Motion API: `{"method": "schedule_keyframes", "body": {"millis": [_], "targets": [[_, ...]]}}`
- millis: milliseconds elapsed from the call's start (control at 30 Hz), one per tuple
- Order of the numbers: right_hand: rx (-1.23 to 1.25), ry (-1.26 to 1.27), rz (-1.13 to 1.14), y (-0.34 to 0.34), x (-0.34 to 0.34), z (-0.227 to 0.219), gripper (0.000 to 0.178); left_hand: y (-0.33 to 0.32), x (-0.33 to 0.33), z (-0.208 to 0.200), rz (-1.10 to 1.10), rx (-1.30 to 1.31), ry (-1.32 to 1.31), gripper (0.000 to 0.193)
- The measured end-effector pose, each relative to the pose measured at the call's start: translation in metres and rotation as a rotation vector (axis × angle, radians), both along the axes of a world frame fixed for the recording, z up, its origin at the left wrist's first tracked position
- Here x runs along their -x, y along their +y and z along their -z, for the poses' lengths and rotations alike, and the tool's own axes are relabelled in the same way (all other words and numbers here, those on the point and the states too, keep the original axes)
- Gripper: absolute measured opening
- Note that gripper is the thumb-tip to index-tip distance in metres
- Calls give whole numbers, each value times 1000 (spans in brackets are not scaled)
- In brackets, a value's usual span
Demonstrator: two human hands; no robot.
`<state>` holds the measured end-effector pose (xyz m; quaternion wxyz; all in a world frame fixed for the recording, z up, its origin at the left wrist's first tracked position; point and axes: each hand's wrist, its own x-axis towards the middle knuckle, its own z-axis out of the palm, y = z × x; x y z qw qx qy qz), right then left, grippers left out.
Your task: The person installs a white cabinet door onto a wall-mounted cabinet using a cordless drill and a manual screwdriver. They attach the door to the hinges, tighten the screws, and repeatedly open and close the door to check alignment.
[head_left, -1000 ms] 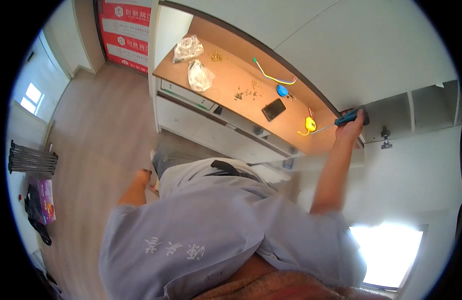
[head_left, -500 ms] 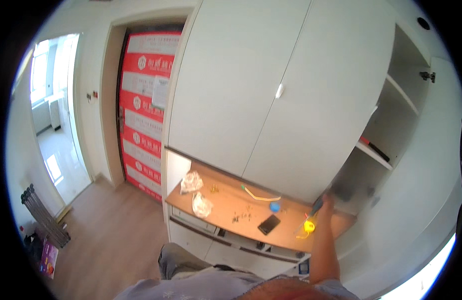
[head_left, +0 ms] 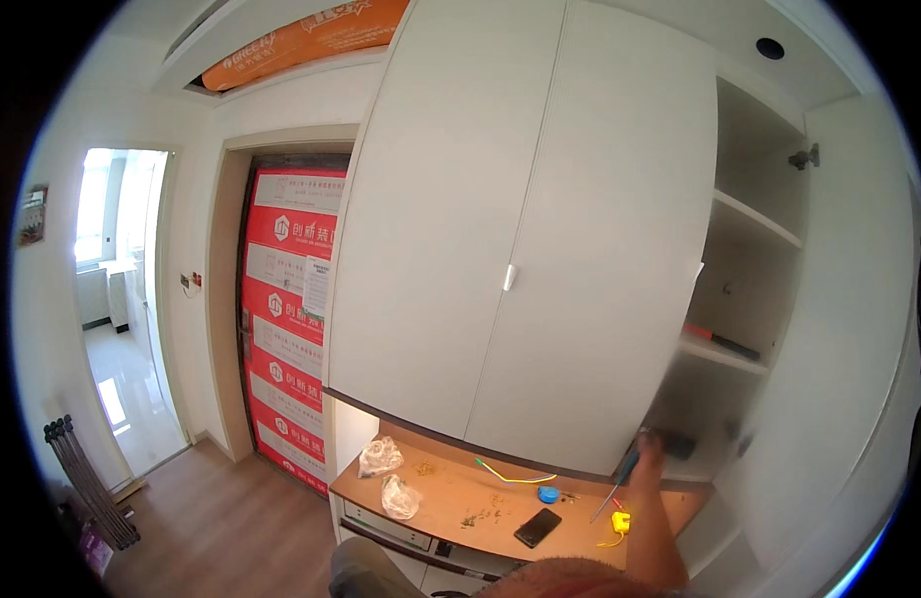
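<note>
At the right end of the wooden counter [head_left: 570, 510], my right hand [head_left: 650, 456] is raised beside the edge of the cabinet door. Its fingers are closed round the dark blue handle of a screwdriver [head_left: 628, 466], whose thin shaft slants down to the left over the counter. A dark, blurred object [head_left: 677, 443] shows just behind the hand; I cannot make out what it is. Below lies a yellow tape measure [head_left: 621, 522], and a black phone [head_left: 538, 529] rests further left. My left hand is out of view.
Counter items include a blue round item [head_left: 548, 494], a yellow strip [head_left: 515, 478], loose small hardware [head_left: 485, 513] and plastic bags [head_left: 400, 497]. Tall white cabinet doors [head_left: 520, 199] stand ahead. An open door [head_left: 849, 299] is at right, beside shelves [head_left: 754, 224] holding a red-and-black item [head_left: 724, 342].
The view has tilted upward, so the counter sits lower and an orange package overhead now shows. My right hand stays at the cabinet edge, still holding the screwdriver.
</note>
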<state>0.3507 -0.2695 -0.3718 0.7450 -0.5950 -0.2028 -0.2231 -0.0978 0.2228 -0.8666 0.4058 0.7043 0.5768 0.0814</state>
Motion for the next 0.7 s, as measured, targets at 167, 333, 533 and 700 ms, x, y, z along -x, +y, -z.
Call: {"method": "schedule_keyframes", "body": {"millis": [167, 333, 533, 700], "targets": [[-64, -38, -176, 3, -9, 5, 32, 15, -35, -25, -208, -258, -231, 28], [-3, -105, -277, -8, -8, 3, 33, 51, -146, -111, -226, -340, -596, 27], [63, -113, -440, -32, 56, -7, 39, -133, -251, -347, 387, 195, -911, 40], [412, -254, -901, -38, 109, -36, 39, -256, -246, -439, 683, 1004, -1033, 84]]}}
